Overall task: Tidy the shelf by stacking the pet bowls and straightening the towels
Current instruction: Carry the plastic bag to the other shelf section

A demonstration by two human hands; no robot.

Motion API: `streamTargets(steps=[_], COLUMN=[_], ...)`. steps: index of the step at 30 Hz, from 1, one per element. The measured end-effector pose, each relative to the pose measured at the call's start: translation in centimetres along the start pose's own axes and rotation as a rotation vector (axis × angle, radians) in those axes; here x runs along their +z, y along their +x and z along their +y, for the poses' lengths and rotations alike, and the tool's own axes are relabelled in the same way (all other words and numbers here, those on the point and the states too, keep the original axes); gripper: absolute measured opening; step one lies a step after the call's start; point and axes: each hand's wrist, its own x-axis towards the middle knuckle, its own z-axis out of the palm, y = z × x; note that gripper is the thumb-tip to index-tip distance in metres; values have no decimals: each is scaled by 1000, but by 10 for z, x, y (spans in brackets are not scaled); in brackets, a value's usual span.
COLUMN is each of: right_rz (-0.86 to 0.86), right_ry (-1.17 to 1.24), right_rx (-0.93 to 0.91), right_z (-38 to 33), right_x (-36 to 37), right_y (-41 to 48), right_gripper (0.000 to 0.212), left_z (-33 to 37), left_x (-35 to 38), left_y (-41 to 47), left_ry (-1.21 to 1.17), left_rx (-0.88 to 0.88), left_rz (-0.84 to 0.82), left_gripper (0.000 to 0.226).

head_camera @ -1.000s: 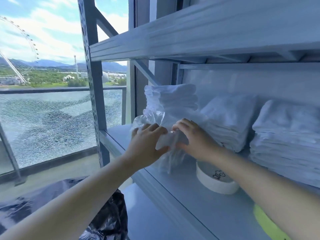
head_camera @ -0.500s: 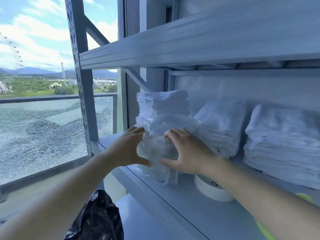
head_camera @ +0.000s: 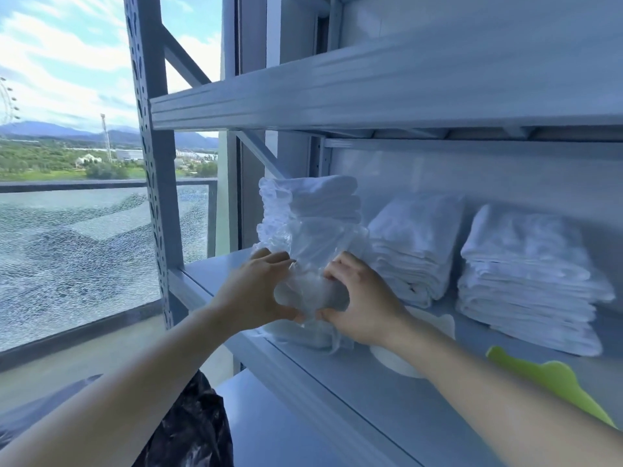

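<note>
Hands (head_camera: 305, 294) gripping upright bagged towel stack (head_camera: 310, 224)

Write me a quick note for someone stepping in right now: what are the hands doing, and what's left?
Left hand and right hand: both closed on the plastic-wrapped towel stack at the shelf's left end, gripping its lower front.
Two more towel stacks: middle, leaning; right, fairly even.
White bowl sits behind the right wrist; green bowl lies apart near the front edge.
Done: nothing clearly finished.
Left: square up the towels, stack the bowls.
</note>
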Motion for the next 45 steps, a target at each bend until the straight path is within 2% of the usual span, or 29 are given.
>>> streamTargets(steps=[12,15,19,25,29,35,41,45], right_rz=[46,14,-45,-115,-88,-15,-64,-54], right_ry=[-101,-79,9,4,-138,-268,-421,-442], right_rx=[-75,-50,19,21,17,-3,10,37], right_z=[-13,-12,-2,10,6,2,-5,-8], right_x=[-20,-21,-20,-19,-9,-3,9,21], right_y=[-7,-6,-10,-15,-19,-25,-29,-31], right_gripper=[36,36,33,38,55,73,116,107], left_z=[23,21,18,14,18,9,5,11], left_x=[-23,-24,-13,0,1,-6,-4,9], left_y=[-3,0,-1,-9,-13,-24,-40,-44], left_ry=[91,66,-10,7,54,8,134,186], left_rx=[49,48,35,51,45,21,-18,-33], left_rz=[108,79,35,45,40,71,26,17], left_gripper=[67,70,57,70,65,96,126,127])
